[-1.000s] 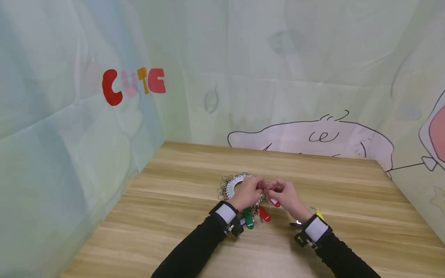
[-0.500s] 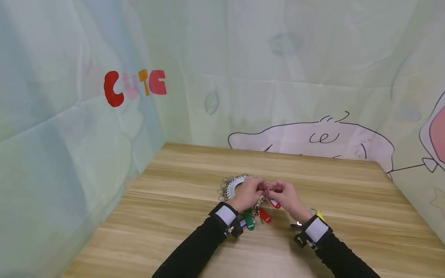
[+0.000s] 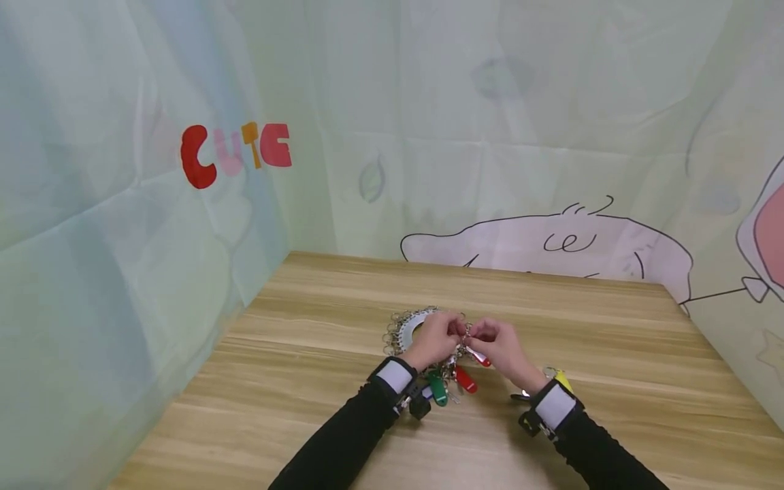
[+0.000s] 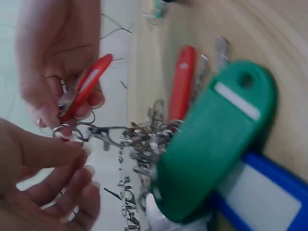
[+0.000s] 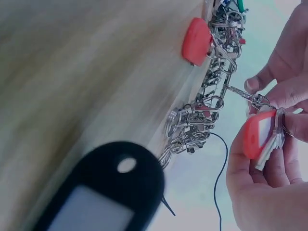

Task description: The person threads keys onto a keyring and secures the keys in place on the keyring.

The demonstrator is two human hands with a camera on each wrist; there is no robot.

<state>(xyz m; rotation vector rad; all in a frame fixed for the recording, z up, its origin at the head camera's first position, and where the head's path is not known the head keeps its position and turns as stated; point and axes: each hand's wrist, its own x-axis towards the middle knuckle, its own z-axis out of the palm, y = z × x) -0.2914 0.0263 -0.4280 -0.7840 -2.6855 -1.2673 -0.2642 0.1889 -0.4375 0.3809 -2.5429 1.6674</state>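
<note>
A white ring-shaped holder [image 3: 404, 332], hung all round with metal clasps and rings, lies on the wooden table. My left hand [image 3: 431, 338] reaches over its right side, pinching a small metal ring at the end of a clasp [image 5: 245, 94]. Close against those fingertips, my right hand [image 3: 502, 348] pinches a key ring [image 5: 279, 120] that carries a red key tag [image 5: 252, 137] and a key [image 5: 268, 153]. In the left wrist view both hands' fingertips meet at the ring. A second red tag [image 3: 465, 380] and a green tag [image 4: 216, 139] lie nearer me.
A blue tag [image 4: 262, 192] lies partly under the green one. Beside my right wrist are a yellow tag [image 3: 562, 380] and a black tag [image 5: 101, 192]. Printed cloth walls [image 3: 429, 170] stand along the table's back and sides.
Both hands have shifted very slightly left, still pinching at the clasp and key ring. The red tag under the right hand has tilted and moved a little left.
</note>
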